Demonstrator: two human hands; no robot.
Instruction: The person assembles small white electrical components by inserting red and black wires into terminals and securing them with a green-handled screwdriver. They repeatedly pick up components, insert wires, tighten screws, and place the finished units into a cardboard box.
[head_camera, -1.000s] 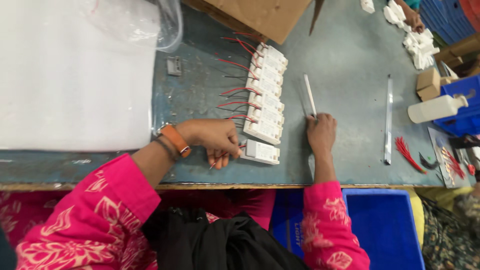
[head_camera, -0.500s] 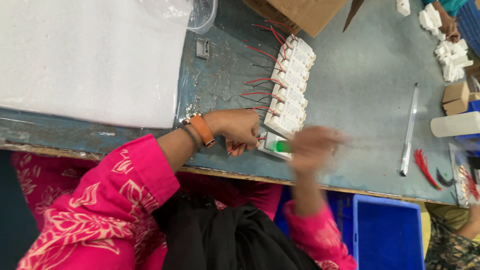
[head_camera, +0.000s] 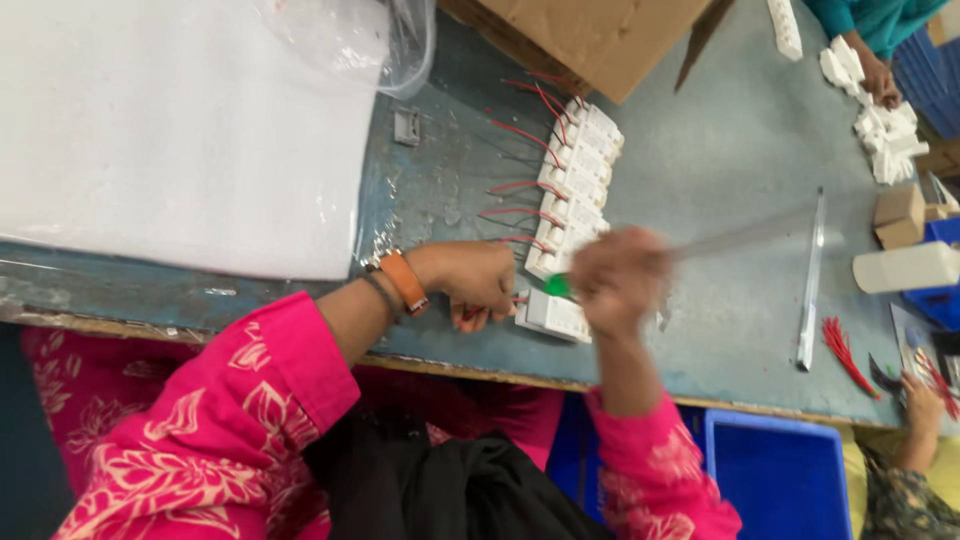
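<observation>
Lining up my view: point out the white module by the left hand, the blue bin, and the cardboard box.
white module (head_camera: 556, 316), head view, top face.
blue bin (head_camera: 790, 480), head view, inner floor.
cardboard box (head_camera: 600, 35), head view, flap.

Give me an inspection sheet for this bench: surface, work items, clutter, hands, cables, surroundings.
Surface: worn blue-grey table.
Work items: white module at near edge; row of white modules behind.
Clutter: cardboard box, white sheet, plastic bag, metal strip.
Hands: left hand on the module's wires; right hand blurred, holding a green-handled tool.
Cables: red wires on modules.
Surroundings: blue bin; other people's hands nearby.
</observation>
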